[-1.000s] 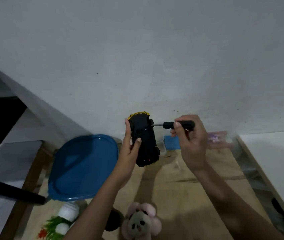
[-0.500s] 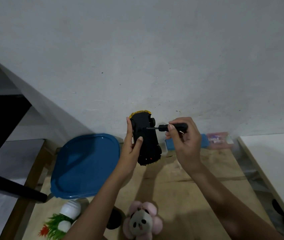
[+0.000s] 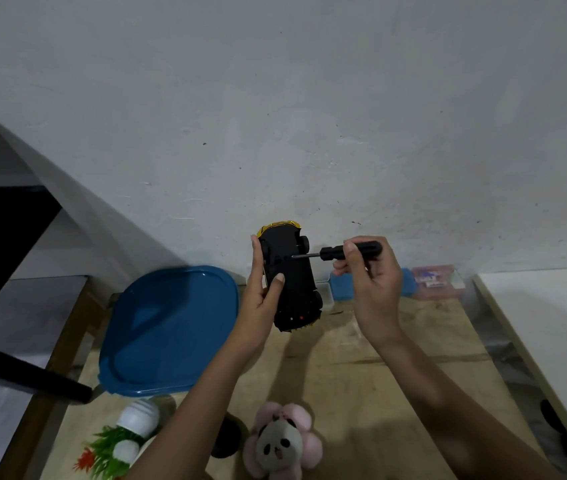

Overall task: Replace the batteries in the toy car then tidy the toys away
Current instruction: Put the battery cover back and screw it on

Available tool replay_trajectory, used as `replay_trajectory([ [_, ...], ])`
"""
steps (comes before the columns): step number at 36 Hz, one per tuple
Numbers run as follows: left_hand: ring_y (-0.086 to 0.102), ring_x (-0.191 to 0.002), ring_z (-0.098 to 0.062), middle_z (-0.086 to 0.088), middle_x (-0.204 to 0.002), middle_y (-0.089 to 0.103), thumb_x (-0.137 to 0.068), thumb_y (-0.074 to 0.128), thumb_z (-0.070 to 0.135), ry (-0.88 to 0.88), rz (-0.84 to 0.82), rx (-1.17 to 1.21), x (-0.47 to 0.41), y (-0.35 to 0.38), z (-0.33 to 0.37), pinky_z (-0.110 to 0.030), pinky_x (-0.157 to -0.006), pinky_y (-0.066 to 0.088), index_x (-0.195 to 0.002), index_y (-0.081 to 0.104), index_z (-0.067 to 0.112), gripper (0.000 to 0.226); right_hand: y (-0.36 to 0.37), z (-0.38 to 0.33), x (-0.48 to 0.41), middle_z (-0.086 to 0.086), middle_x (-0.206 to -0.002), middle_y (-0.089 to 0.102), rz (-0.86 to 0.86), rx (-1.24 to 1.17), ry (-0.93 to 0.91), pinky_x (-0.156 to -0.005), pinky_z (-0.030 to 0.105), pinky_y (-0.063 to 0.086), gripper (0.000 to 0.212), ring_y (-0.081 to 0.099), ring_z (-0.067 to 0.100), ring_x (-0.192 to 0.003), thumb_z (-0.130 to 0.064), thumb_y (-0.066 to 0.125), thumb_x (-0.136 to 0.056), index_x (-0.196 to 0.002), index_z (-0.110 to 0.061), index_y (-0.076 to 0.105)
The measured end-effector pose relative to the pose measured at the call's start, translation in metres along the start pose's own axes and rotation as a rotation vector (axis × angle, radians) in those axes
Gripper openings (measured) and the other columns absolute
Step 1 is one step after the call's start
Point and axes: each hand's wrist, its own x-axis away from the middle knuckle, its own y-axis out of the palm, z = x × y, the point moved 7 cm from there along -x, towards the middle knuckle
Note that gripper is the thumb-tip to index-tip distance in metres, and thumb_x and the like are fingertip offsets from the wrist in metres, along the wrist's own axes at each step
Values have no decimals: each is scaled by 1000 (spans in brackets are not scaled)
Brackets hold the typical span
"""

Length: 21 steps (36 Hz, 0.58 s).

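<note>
My left hand (image 3: 264, 295) holds a yellow toy car (image 3: 292, 282) upright above the wooden table, its black underside turned toward me. A black screwdriver (image 3: 344, 252) lies sideways in my right hand (image 3: 373, 285), and its metal tip touches the car's underside near the upper wheel. A pink panda plush (image 3: 280, 441) lies on the table near me. A big blue lid (image 3: 171, 329) covers a container at the left.
Behind the car stand a small blue box (image 3: 342, 287) and a pink transparent case (image 3: 437, 282) against the white wall. Plastic plants in white pots (image 3: 126, 434) sit at the near left. A black bar (image 3: 25, 374) crosses the left. A white surface (image 3: 552, 323) borders the right.
The screwdriver has moved left until its tip meets the car's underside. My left hand has kept the car nearly still.
</note>
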Motion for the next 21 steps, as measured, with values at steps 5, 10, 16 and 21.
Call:
replay_trajectory([
  [5, 31, -136, -4, 20, -153, 16, -99, 41, 25, 3, -4, 7, 1, 0, 3, -23, -105, 39, -129, 1, 68, 65, -3, 8, 0, -7, -69, 64, 56, -48, 118, -70, 38, 55, 9, 61, 14, -63, -15, 53, -93, -87, -20, 57],
  [10, 33, -134, -1, 17, -153, 18, -99, 40, 22, 16, -5, -4, 2, -1, 6, -15, -99, 42, -130, 1, 65, 66, -4, 12, 0, -8, -65, 65, 100, -101, 191, -69, 33, 55, 9, 61, 10, -62, -14, 53, -93, -85, -17, 57],
  [16, 33, -135, -3, 15, -154, 17, -99, 40, 22, 34, -16, -27, 2, -1, 7, -20, -102, 41, -131, 0, 64, 66, -4, 10, 0, -9, -64, 65, 117, -117, 203, -67, 28, 55, 9, 62, 10, -62, -16, 54, -92, -84, -17, 57],
  [21, 30, -137, -5, 20, -152, 18, -98, 41, 26, 58, -13, -72, 1, -3, 7, -31, -108, 39, -132, 0, 66, 67, -3, -1, 2, 0, -73, 65, 100, -22, 134, -68, 30, 56, 5, 64, 12, -63, -18, 57, -90, -85, -19, 58],
])
